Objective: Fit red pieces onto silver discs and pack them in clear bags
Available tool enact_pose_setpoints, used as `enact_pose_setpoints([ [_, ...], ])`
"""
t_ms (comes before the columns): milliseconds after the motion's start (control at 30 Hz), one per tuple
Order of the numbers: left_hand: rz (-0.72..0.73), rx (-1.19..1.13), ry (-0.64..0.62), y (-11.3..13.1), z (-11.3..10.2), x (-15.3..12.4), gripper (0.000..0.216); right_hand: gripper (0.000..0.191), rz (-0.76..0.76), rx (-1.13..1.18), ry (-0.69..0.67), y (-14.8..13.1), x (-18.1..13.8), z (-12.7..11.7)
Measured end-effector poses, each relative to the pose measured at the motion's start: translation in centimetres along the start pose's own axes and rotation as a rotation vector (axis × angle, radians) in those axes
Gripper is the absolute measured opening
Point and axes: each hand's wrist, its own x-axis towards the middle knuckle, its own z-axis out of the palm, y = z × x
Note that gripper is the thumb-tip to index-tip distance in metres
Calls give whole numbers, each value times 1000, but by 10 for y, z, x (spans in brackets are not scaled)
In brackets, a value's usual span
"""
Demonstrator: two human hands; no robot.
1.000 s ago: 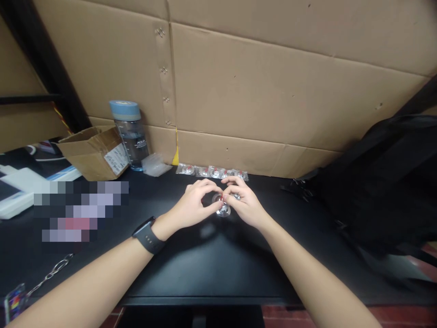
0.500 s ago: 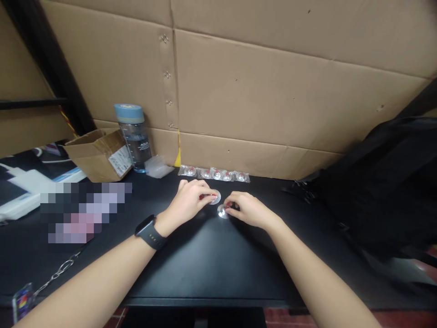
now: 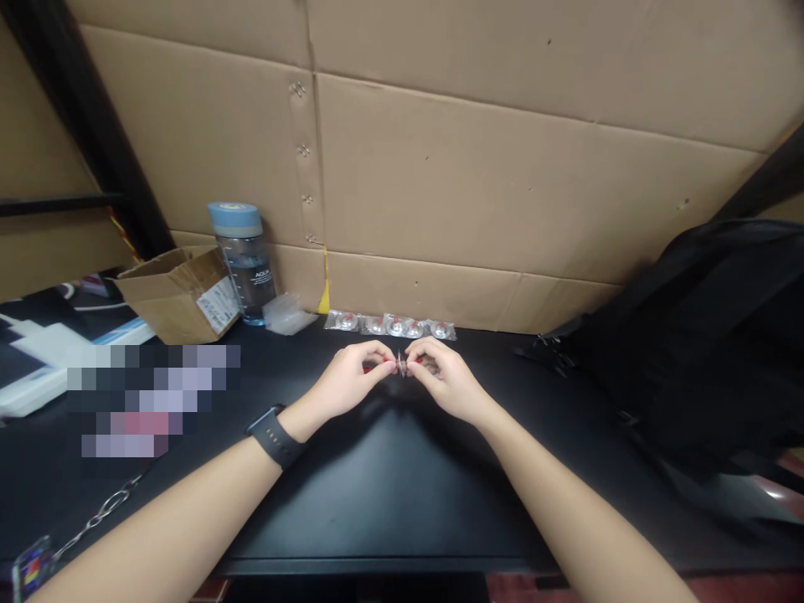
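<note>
My left hand pinches a small round disc with a red part, and my right hand pinches a similar silvery disc with red on it. The two discs are edge-on between my fingertips, face to face. Whether they are joined or only touching, I cannot tell. Fingers of both hands hide most of the red parts. Just beyond my hands lies a row of several clear packets, each with a round silvery disc and some red inside.
Behind stands a cardboard wall. To the left are a water bottle, an open carton, clear plastic wrappers, a white power strip and a chain. A black bag takes up the right side of the black table.
My hands have come together. The discs, which were apart and tilted with their faces showing, are now upright and face to face between my fingertips.
</note>
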Motion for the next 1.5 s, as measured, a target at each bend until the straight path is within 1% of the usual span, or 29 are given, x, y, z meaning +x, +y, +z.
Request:
enact_pose_setpoints([
  [133,-2,-109,-15,-1,3,0,18,19,101,245,0,0,-2,9],
  [267,-11,-140,-29,-1,2,2,18,23,164,425,14,4,-2,13],
  [367,-7,-113,-24,-2,1,2,19,38,195,468,-2,7,-1,13],
  [500,1,-46,-22,-2,1,1,18,45,228,473,-63,8,-1,11],
  [600,17,-1,-78,1,-2,2,21,59,226,464,-86,9,-2,11],
  [667,33,73,-134,1,-10,4,27,60,214,437,-98,12,-1,9],
  [700,37,157,-138,-1,-16,5,31,59,210,418,-91,14,0,8],
  [733,34,274,-117,-3,-23,6,34,59,209,396,-75,17,1,6],
  [800,-1,623,-1,-13,-39,7,37,59,210,343,-23,24,3,1],
  [833,-43,803,67,-20,-47,7,36,59,213,318,2,29,4,-3],
  [867,-113,945,82,-27,-55,6,39,59,216,298,25,33,5,-7],
  [900,-208,1035,77,-34,-62,6,42,59,220,284,46,37,6,-11],
  [933,-298,1077,59,-41,-67,5,48,59,225,274,66,42,6,-15],
  [967,-362,1094,39,-46,-71,4,51,59,230,265,87,45,7,-18],
  [1000,-394,1104,25,-49,-74,3,53,58,233,254,110,48,7,-21],
  [1100,-384,1113,19,-53,-80,3,49,56,224,199,178,54,8,-28],
  [1200,-368,1114,68,-53,-84,3,46,55,210,157,216,54,8,-32],
  [1267,-409,1119,72,-53,-86,2,43,54,197,146,227,53,8,-34],
  [1367,-500,1113,32,-55,-89,-1,43,54,176,143,229,53,8,-35],
  [1433,-502,1110,67,-53,-91,-2,45,54,172,145,228,54,8,-36],
  [1500,-436,1119,186,-47,-94,-2,46,53,165,141,235,56,9,-37],
])
